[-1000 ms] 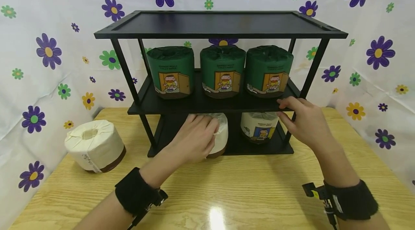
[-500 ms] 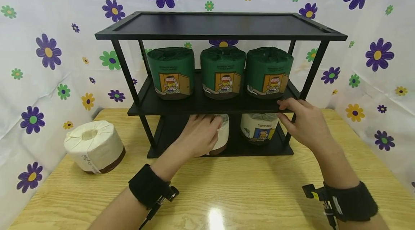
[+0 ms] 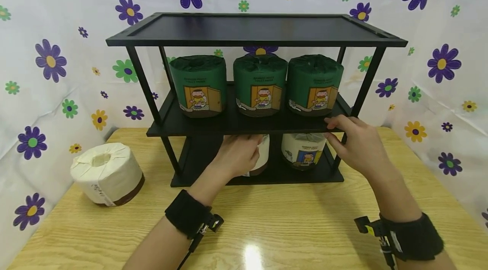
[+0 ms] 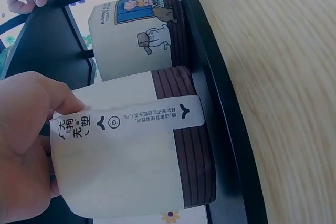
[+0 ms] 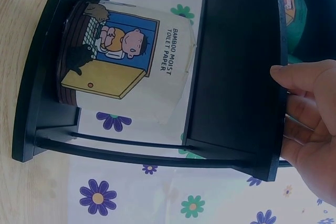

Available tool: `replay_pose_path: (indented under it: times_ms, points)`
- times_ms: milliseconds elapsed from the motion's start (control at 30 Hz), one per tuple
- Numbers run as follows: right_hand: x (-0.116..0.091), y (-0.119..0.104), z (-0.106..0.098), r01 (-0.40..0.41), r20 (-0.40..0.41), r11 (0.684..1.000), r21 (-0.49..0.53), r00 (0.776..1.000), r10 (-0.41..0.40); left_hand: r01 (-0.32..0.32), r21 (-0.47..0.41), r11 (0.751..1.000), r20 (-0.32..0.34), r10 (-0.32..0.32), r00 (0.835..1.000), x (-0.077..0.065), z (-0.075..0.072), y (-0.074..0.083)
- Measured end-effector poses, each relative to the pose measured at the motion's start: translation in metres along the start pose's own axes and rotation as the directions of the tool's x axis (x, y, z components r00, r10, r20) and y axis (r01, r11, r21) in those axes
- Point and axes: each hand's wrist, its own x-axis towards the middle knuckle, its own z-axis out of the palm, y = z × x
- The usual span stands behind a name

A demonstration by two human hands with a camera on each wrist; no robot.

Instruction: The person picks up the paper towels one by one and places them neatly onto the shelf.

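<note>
My left hand (image 3: 238, 155) reaches under the middle board of a black shelf rack (image 3: 213, 130) and grips a cream-wrapped toilet roll (image 4: 121, 166) by its top end. The roll stands on the bottom board, its brown-striped base down and its paper label facing the left wrist camera. In the head view the hand covers most of it. To its right is another cream toilet roll (image 3: 303, 151) with a cartoon print. My right hand (image 3: 356, 145) holds the front edge of the middle board near the right post, thumb below and fingers above.
Three green toilet rolls (image 3: 260, 86) stand in a row on the middle board. One more cream roll, the outer one (image 3: 108, 172), stands on the wooden table (image 3: 305, 223) left of the rack. A flowered cloth (image 3: 87, 28) hangs behind.
My left hand has pushed the cream toilet roll back and slightly right, deeper onto the bottom board. The right hand stays on the rack's edge.
</note>
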Motion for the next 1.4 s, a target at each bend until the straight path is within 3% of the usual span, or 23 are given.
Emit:
replay_pose_path:
  times_ms: [167,367,600,733,1033,1400]
  points:
    - [-0.001,-0.001,0.001,-0.001,-0.004,1.0,0.01,1.0,0.001,0.013,-0.033,0.999,-0.016,-0.014,1.0,0.004,0.006,0.002]
    - [-0.003,-0.001,0.003,0.024,-0.02,0.999,0.025,1.0,-0.023,0.006,0.007,1.0,-0.085,-0.005,0.996,0.006,0.021,0.004]
    - [0.0,0.002,0.0,0.055,-0.049,0.998,0.021,0.997,-0.054,0.045,0.012,0.999,-0.086,-0.044,0.995,0.006,0.026,0.002]
    - [0.001,0.002,-0.003,0.053,-0.05,0.999,0.011,0.997,-0.052,0.056,-0.04,0.998,-0.051,-0.058,0.997,0.009,0.025,0.001]
    - [0.002,0.002,-0.002,0.031,-0.032,0.999,0.016,0.999,-0.03,0.064,-0.063,0.996,0.014,-0.064,0.998,0.01,0.018,-0.004]
    - [0.001,-0.001,-0.001,0.025,-0.023,0.999,0.021,0.999,-0.025,0.113,-0.131,0.985,0.122,-0.097,0.988,0.007,0.014,-0.008]
